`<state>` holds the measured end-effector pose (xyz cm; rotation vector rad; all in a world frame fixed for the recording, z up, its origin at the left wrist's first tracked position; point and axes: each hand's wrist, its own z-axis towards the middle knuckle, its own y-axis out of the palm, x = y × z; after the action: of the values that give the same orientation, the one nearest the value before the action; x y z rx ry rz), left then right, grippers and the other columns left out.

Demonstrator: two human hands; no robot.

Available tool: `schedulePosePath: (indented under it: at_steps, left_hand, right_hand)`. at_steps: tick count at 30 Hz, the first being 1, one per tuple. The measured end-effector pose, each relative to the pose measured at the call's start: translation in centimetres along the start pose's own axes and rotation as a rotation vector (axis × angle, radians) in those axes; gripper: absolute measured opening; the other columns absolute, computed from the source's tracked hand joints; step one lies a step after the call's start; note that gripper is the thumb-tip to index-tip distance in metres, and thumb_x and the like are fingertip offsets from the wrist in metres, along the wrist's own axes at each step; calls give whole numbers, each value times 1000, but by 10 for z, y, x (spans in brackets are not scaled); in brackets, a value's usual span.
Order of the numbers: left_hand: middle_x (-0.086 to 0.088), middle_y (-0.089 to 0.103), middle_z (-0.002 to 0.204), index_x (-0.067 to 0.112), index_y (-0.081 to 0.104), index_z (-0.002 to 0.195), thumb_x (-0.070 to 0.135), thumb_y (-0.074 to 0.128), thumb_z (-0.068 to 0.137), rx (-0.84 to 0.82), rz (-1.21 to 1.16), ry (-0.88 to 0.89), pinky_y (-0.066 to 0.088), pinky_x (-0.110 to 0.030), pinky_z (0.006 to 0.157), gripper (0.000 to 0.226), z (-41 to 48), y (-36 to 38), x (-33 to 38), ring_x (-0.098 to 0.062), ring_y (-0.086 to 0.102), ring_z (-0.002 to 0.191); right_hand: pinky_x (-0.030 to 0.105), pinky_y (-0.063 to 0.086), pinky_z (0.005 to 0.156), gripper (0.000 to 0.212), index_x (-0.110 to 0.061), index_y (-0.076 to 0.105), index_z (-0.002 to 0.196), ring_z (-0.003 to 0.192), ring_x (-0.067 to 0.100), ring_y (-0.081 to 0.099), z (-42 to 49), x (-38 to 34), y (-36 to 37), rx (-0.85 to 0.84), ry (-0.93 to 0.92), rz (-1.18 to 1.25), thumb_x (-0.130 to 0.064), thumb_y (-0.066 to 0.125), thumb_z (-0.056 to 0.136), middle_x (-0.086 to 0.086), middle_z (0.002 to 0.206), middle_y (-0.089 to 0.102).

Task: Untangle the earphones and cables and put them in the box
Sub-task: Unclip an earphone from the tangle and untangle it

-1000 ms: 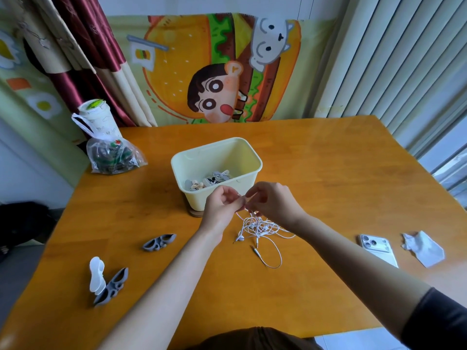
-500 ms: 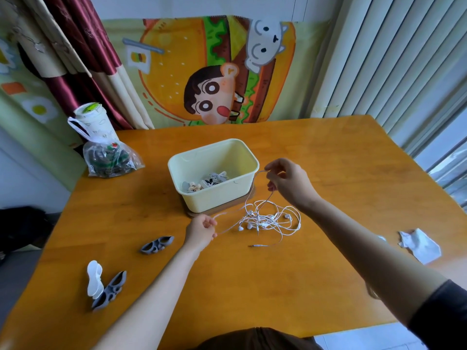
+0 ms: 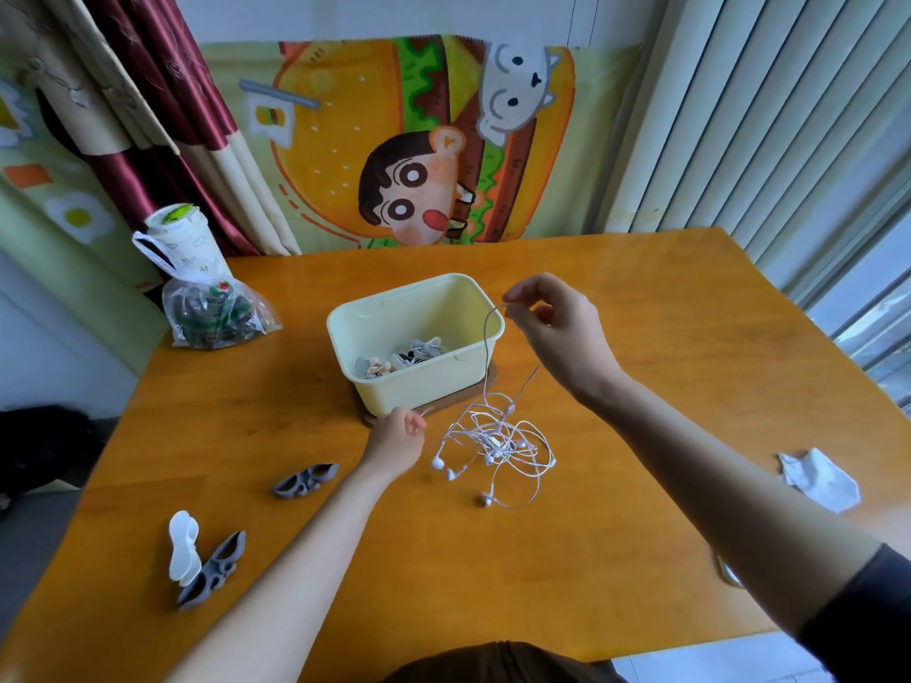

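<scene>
head view: left hand (image 3: 397, 443) and right hand (image 3: 557, 332) pinch earphones (image 3: 498, 441) tangled between them.

Box (image 3: 419, 386) contents too small to identify. Left hand (image 3: 397, 438) curled: whether it holds a strand of the earphones (image 3: 498, 438) is unclear. Flat object (image 3: 725, 573) mostly hidden under right forearm (image 3: 690, 460). Dark mass (image 3: 44, 446) cut off at left edge.

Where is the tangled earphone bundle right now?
Head view, centre: the earphone tangle lies on the table in front of the yellow box, beside the left hand; the right hand pinches one strand up.
</scene>
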<state>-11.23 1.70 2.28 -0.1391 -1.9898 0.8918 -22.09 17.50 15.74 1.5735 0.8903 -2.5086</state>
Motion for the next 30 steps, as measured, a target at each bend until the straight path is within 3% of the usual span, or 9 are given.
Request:
schedulePosePath:
  at_steps: [4, 6, 8, 12, 17, 21, 23, 26, 30]
  left_hand:
    - [6, 52, 117, 16, 50, 120, 8, 56, 90, -15, -262, 303, 37, -21, 93, 32, -14, -10, 55, -6, 48, 110]
    - [7, 58, 111, 21, 52, 113, 12, 55, 94, -121, -389, 405, 41, -16, 92, 22, -23, -12, 77, 0, 54, 107]
    - [2, 64, 90, 18, 56, 96, 14, 46, 100, -148, -462, 433, 46, -13, 83, 11, -27, -15, 86, 1, 61, 86]
    - [6, 50, 56, 21, 62, 82, 9, 39, 102, 10, -555, 356, 54, -43, 76, 32, -22, -24, 79, -7, 54, 56]
    - [-4, 56, 66, 17, 66, 78, 21, 62, 91, 165, -478, 390, 40, -27, 55, 14, -19, -39, 79, -7, 43, 55]
    - [0, 39, 47, 8, 56, 71, 31, 58, 93, 38, -573, 236, 53, -31, 53, 32, -22, -37, 78, -8, 38, 42]
    - [-1, 32, 47, 11, 51, 68, 33, 55, 95, 21, -621, 161, 45, -26, 45, 35, -21, -34, 73, -9, 32, 39]
    - [2, 31, 50, 13, 51, 69, 36, 54, 95, 20, -497, 139, 26, -22, 42, 34, -17, -34, 60, -7, 27, 38]
    - [5, 53, 64, 9, 69, 85, 43, 57, 91, -80, -173, 195, 34, -24, 57, 37, -17, -31, 41, -6, 48, 60]
  right_hand:
    - [7, 38, 58, 11, -16, 61, 90, 57, -9, 51, -1, -4, 4, -140, -26, -35, -5, 59, 88, -10, 82, 61]
    - [8, 39, 59, 12, -15, 61, 92, 59, -9, 52, -3, -3, 5, -191, -35, -68, -4, 58, 88, -6, 83, 61]
    - [8, 41, 61, 12, -17, 61, 93, 60, -6, 53, -4, 1, 4, -192, -33, -77, -7, 59, 88, -7, 82, 62]
    - [10, 39, 57, 13, -18, 61, 94, 58, -6, 49, -9, 22, -2, -295, 16, -206, -15, 68, 84, -15, 73, 56]
    - [13, 34, 53, 11, -16, 68, 92, 55, 0, 45, -32, 57, 6, -430, 152, -298, -22, 70, 83, -16, 66, 52]
    - [11, 35, 52, 11, -18, 71, 85, 50, -3, 46, -38, 55, 9, -490, 147, -217, -27, 65, 88, -19, 51, 51]
    - [11, 36, 50, 15, -20, 70, 77, 46, -3, 47, -39, 51, 10, -531, 143, -218, -24, 62, 90, -17, 53, 57]
    - [11, 40, 46, 20, -14, 65, 75, 39, 0, 51, -35, 54, 8, -363, 208, -176, -16, 57, 93, -10, 59, 62]
    - [10, 41, 43, 18, -6, 61, 80, 36, -1, 52, -28, 61, 2, -169, 270, -184, -17, 57, 93, -3, 59, 61]
